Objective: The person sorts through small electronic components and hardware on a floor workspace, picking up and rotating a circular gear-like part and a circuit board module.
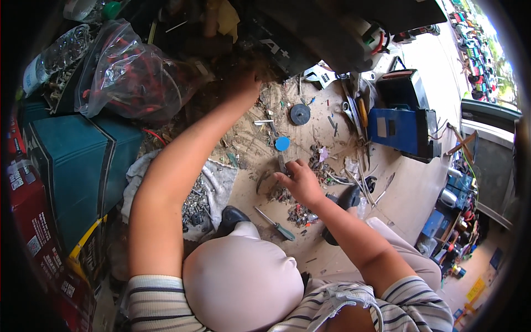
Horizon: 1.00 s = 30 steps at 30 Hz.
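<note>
My left hand [248, 83] reaches far forward into the shadow under a dark overhang; its fingers are mostly hidden, so what it touches cannot be told. In the middle, my right hand [301, 183] is low over the littered floor, thumb and fingers closed around a small dark grey strip [282, 163]. A curved dark piece [261, 181] lies left of its thumb. Just beyond are a blue round disc [282, 144] and a black round disc [300, 114]. Nearer me lies a screwdriver [283, 231] with a green handle.
Scraps and small screws lie over the floor, many on a grey cloth [221, 185] at left. A clear bag of red parts [138, 72] rests by teal boxes [72, 160]. On the right stand a blue-and-black case [395, 130] and several hand tools [362, 113].
</note>
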Each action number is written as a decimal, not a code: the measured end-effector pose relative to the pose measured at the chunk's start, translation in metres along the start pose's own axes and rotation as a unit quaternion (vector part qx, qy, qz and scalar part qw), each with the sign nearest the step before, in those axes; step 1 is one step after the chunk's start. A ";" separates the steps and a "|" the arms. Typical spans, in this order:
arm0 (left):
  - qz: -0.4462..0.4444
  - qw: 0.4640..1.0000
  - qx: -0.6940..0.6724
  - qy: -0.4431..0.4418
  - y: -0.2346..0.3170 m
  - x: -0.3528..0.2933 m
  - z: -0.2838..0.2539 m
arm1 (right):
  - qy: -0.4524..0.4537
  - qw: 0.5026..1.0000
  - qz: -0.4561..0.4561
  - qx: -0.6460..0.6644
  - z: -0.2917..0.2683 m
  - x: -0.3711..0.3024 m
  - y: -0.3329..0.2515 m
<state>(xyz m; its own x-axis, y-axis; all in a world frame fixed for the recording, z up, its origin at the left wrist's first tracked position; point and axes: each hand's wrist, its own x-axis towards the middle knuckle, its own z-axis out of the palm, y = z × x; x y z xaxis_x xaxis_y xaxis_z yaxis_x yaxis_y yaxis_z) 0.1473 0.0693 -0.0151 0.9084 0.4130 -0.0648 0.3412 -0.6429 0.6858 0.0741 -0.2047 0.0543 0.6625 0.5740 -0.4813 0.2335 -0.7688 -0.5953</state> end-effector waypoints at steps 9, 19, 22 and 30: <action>0.025 0.988 0.108 0.104 -0.006 -0.007 0.014 | -0.028 0.998 -0.008 -0.058 0.007 0.003 -0.016; -0.169 0.953 -0.240 0.069 -0.020 -0.185 -0.022 | -0.103 0.990 0.061 0.072 -0.011 0.015 -0.008; -0.199 0.952 -0.205 0.111 -0.066 -0.262 -0.023 | -0.144 0.980 0.084 0.106 -0.014 0.025 -0.018; -0.325 0.807 -0.308 0.385 -0.064 -0.327 -0.077 | -0.133 0.985 0.012 0.110 -0.023 0.068 -0.063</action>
<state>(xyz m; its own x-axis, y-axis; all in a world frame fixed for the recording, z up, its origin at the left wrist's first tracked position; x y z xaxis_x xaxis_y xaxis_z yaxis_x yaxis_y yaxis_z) -0.1903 0.0256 0.0182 0.0849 0.9646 -0.2495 0.2844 0.2165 0.9339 0.1208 -0.1242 0.0740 0.4499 0.6318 -0.6312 0.0399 -0.7203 -0.6926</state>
